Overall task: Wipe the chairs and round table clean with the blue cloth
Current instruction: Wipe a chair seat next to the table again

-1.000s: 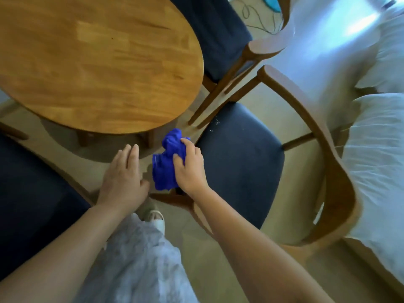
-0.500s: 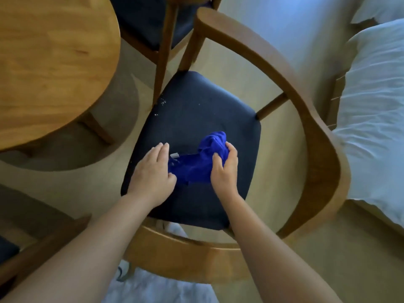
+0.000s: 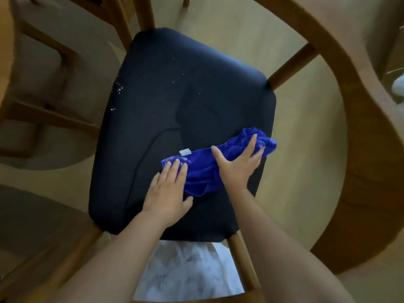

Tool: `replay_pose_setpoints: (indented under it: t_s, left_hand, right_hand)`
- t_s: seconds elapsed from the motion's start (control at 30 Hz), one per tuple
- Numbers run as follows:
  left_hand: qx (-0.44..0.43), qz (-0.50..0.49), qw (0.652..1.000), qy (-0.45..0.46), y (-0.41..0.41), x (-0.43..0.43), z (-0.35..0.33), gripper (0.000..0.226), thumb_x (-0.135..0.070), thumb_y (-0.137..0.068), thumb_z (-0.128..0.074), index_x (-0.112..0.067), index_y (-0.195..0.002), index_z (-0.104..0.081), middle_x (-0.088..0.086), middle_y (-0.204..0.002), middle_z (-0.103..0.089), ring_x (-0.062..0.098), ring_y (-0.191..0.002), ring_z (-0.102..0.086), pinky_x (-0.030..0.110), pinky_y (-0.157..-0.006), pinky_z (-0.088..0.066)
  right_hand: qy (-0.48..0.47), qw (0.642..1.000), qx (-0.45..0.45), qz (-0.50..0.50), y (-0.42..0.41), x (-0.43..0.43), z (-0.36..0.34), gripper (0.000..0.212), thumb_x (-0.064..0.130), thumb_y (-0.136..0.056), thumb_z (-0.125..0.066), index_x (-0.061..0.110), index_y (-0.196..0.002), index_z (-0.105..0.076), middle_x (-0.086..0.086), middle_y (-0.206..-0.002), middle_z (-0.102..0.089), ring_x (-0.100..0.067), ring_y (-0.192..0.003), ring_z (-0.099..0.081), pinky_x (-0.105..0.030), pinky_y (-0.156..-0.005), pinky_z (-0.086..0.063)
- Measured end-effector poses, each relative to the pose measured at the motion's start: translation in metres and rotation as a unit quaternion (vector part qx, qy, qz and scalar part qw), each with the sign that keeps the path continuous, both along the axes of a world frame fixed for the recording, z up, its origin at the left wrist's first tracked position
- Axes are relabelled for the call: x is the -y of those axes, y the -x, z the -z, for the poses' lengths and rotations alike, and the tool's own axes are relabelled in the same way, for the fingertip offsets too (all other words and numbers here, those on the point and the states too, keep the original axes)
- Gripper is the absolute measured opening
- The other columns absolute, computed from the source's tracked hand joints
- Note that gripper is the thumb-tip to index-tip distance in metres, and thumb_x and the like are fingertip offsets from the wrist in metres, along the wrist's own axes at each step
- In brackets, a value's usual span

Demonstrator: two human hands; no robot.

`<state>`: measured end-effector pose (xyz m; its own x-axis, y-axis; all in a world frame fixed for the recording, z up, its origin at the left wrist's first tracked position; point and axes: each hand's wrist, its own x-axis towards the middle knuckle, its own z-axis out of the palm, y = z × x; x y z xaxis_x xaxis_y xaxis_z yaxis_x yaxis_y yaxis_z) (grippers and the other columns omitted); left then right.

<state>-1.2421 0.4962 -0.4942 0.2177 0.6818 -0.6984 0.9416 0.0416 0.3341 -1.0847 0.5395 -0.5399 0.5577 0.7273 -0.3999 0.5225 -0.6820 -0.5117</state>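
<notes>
The blue cloth (image 3: pixel 202 171) lies bunched on the dark navy seat (image 3: pixel 166 101) of a wooden armchair, near the seat's right edge. A small white tag sticks out of its top edge. My right hand (image 3: pixel 237 165) presses flat on the cloth's right part, fingers spread over it. My left hand (image 3: pixel 167 193) lies flat on the seat with its fingertips on the cloth's left end. White specks dot the seat's far left part. The round table (image 3: pixel 5 40) shows only as a wooden edge at the far left.
The chair's curved wooden backrest (image 3: pixel 358 132) sweeps around the right side. Legs of another chair (image 3: pixel 122 16) and the table's base stand at the top left. Beige floor lies around the seat. My pale patterned clothing (image 3: pixel 185 270) shows below the seat's near edge.
My view has closed in on the seat. Both hands have gone from holding the cloth up to pressing it flat, and the cloth has slid to the seat's right edge.
</notes>
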Motion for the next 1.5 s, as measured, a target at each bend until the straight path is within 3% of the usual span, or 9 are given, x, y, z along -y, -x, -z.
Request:
replay_pose_setpoints:
  t_s: [0.1,0.2,0.27,0.67,0.8,1.0,1.13,1.27,1.5]
  left_hand:
    - [-0.024,0.049,0.998,-0.004,-0.002,0.003,0.012,0.085,-0.047,-0.086,-0.053,-0.016,-0.15,-0.005,0.008,-0.158,0.002,0.025,-0.145,0.002,0.04,-0.116,-0.008]
    - [-0.032,0.046,0.995,-0.08,0.001,0.0,0.024,0.088,-0.039,-0.056,-0.082,-0.008,-0.133,-0.05,0.014,-0.141,-0.046,0.032,-0.13,-0.044,0.056,-0.098,-0.038]
    - [-0.028,0.043,0.99,-0.132,0.003,-0.01,0.029,0.082,-0.034,-0.053,-0.084,-0.007,-0.126,-0.057,0.012,-0.134,-0.054,0.031,-0.123,-0.051,0.059,-0.093,-0.039]
    - [-0.001,-0.019,0.978,-0.209,0.053,-0.067,0.045,0.078,-0.021,-0.065,-0.078,-0.004,-0.134,-0.046,0.012,-0.141,-0.046,0.031,-0.131,-0.042,0.057,-0.101,-0.029]
    - [0.011,-0.075,0.978,-0.196,0.073,-0.069,0.052,0.076,-0.019,-0.075,-0.071,-0.007,-0.141,-0.036,0.009,-0.149,-0.034,0.027,-0.139,-0.028,0.049,-0.107,-0.012]
    - [0.009,-0.14,0.972,-0.187,0.1,-0.062,0.051,0.079,-0.02,-0.083,-0.062,-0.009,-0.147,-0.018,0.006,-0.155,-0.018,0.024,-0.143,-0.014,0.046,-0.112,-0.007]
    - [0.001,-0.186,0.968,-0.17,0.113,-0.053,0.056,0.079,-0.024,-0.089,-0.053,-0.013,-0.148,-0.002,0.001,-0.157,-0.001,0.018,-0.145,0.001,0.036,-0.112,0.005]
    - [-0.004,-0.283,0.95,-0.135,0.117,-0.043,0.058,0.082,-0.023,-0.088,-0.055,-0.011,-0.149,-0.001,0.004,-0.158,-0.001,0.02,-0.145,-0.002,0.041,-0.116,-0.005]
    - [0.039,-0.372,0.916,-0.144,0.119,-0.04,0.044,0.086,-0.019,-0.086,-0.057,-0.012,-0.149,0.001,0.005,-0.158,-0.001,0.021,-0.145,-0.004,0.042,-0.118,-0.008]
  right_hand:
    - [0.004,0.999,0.042,-0.014,0.0,-0.006,0.017,0.099,0.05,-0.072,-0.072,0.026,-0.149,-0.014,-0.021,-0.153,-0.005,-0.038,-0.139,-0.009,-0.047,-0.114,-0.013]
    - [-0.058,0.995,0.066,-0.044,-0.003,-0.014,0.027,0.077,0.037,-0.08,-0.07,0.022,-0.145,-0.03,-0.022,-0.149,-0.018,-0.04,-0.133,-0.022,-0.05,-0.111,-0.023]
    - [-0.11,0.987,0.079,-0.082,0.002,-0.032,0.033,0.068,0.029,-0.081,-0.069,0.017,-0.141,-0.038,-0.022,-0.145,-0.026,-0.039,-0.129,-0.029,-0.046,-0.108,-0.029]
    - [-0.184,0.954,0.049,-0.233,0.087,-0.197,0.037,0.062,0.025,-0.082,-0.061,0.015,-0.139,-0.039,-0.018,-0.144,-0.03,-0.033,-0.129,-0.031,-0.039,-0.109,-0.027]
    - [-0.222,0.935,0.001,-0.276,0.129,-0.198,0.037,0.06,0.02,-0.077,-0.062,0.01,-0.134,-0.045,-0.019,-0.136,-0.039,-0.032,-0.123,-0.038,-0.037,-0.104,-0.033]
    - [-0.204,0.887,-0.016,-0.413,0.184,-0.179,0.035,0.054,0.021,-0.078,-0.063,0.012,-0.129,-0.05,-0.014,-0.132,-0.045,-0.03,-0.118,-0.041,-0.04,-0.101,-0.037]
    - [-0.166,0.87,-0.019,-0.463,0.187,-0.176,0.028,0.049,0.023,-0.079,-0.061,0.014,-0.127,-0.052,-0.008,-0.13,-0.048,-0.025,-0.116,-0.042,-0.034,-0.099,-0.036]
    - [-0.119,0.774,-0.003,-0.622,0.212,-0.14,0.024,0.038,0.024,-0.076,-0.06,0.015,-0.112,-0.065,-0.004,-0.116,-0.062,-0.025,-0.108,-0.052,-0.037,-0.095,-0.038]
    - [0.009,0.77,-0.115,-0.628,0.218,-0.125,-0.006,0.028,0.02,-0.083,-0.058,0.02,-0.111,-0.064,0.001,-0.108,-0.065,-0.014,-0.1,-0.055,-0.029,-0.089,-0.043]
